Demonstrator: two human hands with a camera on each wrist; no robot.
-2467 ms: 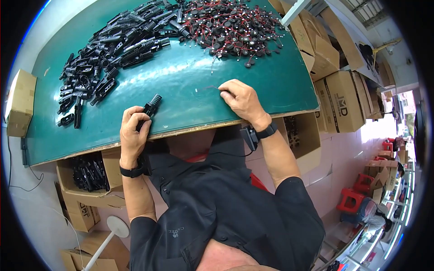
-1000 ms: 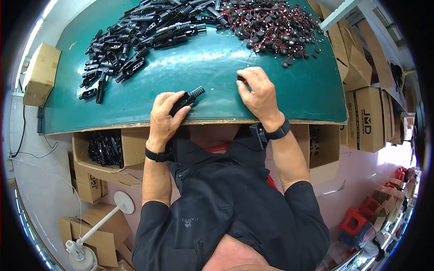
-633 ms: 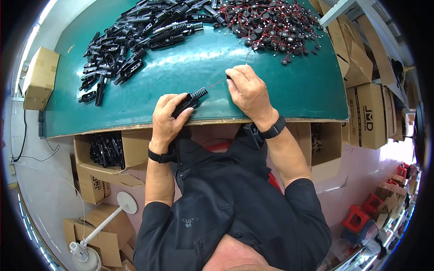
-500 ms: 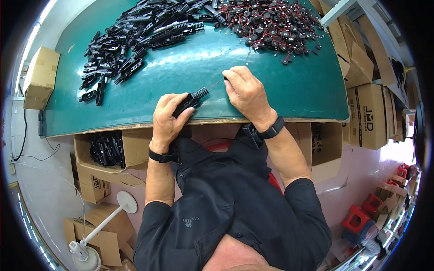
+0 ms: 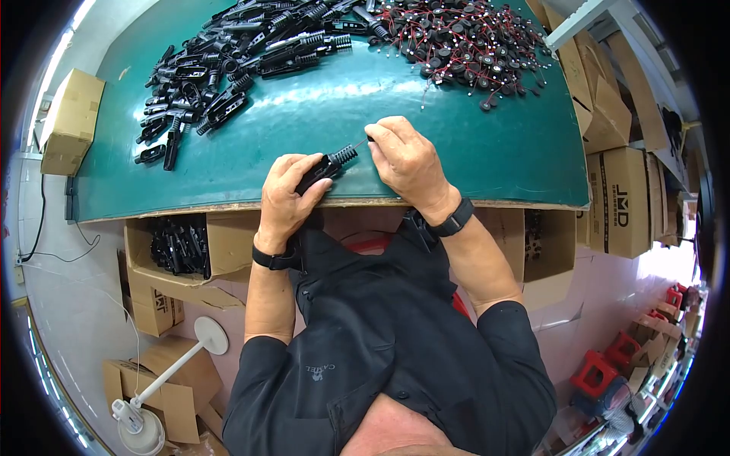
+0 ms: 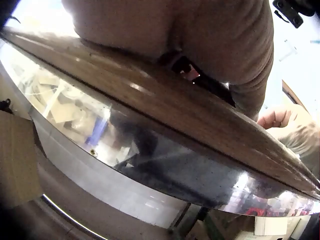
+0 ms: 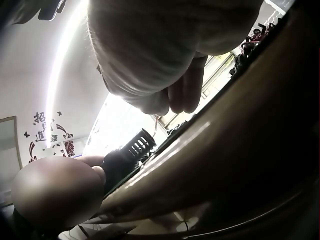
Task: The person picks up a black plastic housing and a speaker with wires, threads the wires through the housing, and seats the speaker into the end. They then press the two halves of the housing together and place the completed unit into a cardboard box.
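Observation:
In the head view my left hand point(image 5: 283, 194) grips a black plastic housing point(image 5: 318, 175) at the table's front edge, its ribbed end angled up and right. My right hand point(image 5: 407, 163) pinches a small black piece point(image 5: 370, 139) just beyond that end. Between them runs a short thin wire point(image 5: 360, 144), leading into the ribbed end. The right wrist view shows the slotted end of the housing point(image 7: 139, 144) and the thin wire point(image 7: 156, 125) rising to the right fingertips. From the left wrist, the left hand point(image 6: 210, 45) looms large and hides most of the housing.
Similar black housings point(image 5: 220, 68) are heaped at the table's back left. A pile of black discs with red wires point(image 5: 471, 53) lies back right. A small carton point(image 5: 72, 121) stands at the left edge. Open boxes of parts point(image 5: 179, 247) sit beneath the green table point(image 5: 494, 167).
My right hand has moved left, close to the housing's ribbed end. The wire, earlier loose over the table, now enters that end, and its exposed stretch is shorter. The left hand still holds the housing.

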